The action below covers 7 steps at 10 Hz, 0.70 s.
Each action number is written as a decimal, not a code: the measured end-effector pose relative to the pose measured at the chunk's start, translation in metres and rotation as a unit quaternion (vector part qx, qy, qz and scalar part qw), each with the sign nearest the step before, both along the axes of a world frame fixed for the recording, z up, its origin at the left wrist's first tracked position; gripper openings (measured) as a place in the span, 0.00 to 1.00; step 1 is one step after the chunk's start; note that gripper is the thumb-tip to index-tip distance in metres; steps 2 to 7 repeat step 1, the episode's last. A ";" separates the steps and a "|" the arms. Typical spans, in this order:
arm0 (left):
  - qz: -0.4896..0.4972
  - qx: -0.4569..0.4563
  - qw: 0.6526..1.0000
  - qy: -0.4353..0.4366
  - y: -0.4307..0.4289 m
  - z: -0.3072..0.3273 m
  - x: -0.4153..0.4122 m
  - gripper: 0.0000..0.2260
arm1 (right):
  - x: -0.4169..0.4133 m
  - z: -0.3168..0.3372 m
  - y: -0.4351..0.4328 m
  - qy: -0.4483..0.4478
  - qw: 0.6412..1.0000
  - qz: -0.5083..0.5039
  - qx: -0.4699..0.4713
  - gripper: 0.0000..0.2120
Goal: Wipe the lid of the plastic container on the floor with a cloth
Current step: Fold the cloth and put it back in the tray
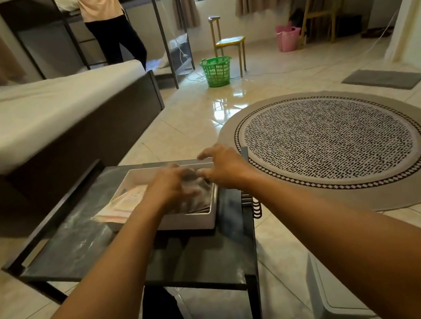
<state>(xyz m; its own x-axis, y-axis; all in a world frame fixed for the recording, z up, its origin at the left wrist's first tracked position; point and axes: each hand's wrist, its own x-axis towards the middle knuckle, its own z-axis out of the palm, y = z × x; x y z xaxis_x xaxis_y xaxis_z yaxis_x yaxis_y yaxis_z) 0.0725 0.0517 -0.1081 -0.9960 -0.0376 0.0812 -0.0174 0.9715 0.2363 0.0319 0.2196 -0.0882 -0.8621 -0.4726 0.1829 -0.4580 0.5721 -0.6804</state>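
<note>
Grey cloth point(195, 193), mottled and crumpled, is lying in the right half of a white tray point(213, 211) that is sitting on a dark side table point(79, 241). I am pressing my left hand point(169, 186) down onto the cloth, fingers curled over its top; the frame is blurred there, so I cannot tell whether they are actually gripping it. My right hand point(222, 167) is hovering just beside the cloth at the tray's far right corner, fingers spread and slack, thumb tip near the fabric but holding nothing.

Pale pink folded papers or fabric point(125, 202) are lying in the tray's left half, touching the cloth's edge under my left wrist.

The plastic container point(331, 297) is standing on the tiled floor at lower right, beside the table leg and mostly hidden under my right forearm. Its lid is looking white, smooth, with a rounded corner and a raised rim line. It is well apart from both hands.
</note>
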 end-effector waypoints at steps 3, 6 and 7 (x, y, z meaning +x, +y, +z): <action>-0.028 -0.032 0.992 -0.120 0.013 -0.004 -0.001 0.21 | 0.019 0.023 0.030 0.018 0.999 0.013 -0.049 0.21; -0.028 -0.032 0.992 -0.120 0.013 -0.004 -0.001 0.21 | 0.019 0.023 0.030 0.018 0.999 0.013 -0.049 0.21; -0.028 -0.032 0.992 -0.120 0.013 -0.004 -0.001 0.21 | 0.019 0.023 0.030 0.018 0.999 0.013 -0.049 0.21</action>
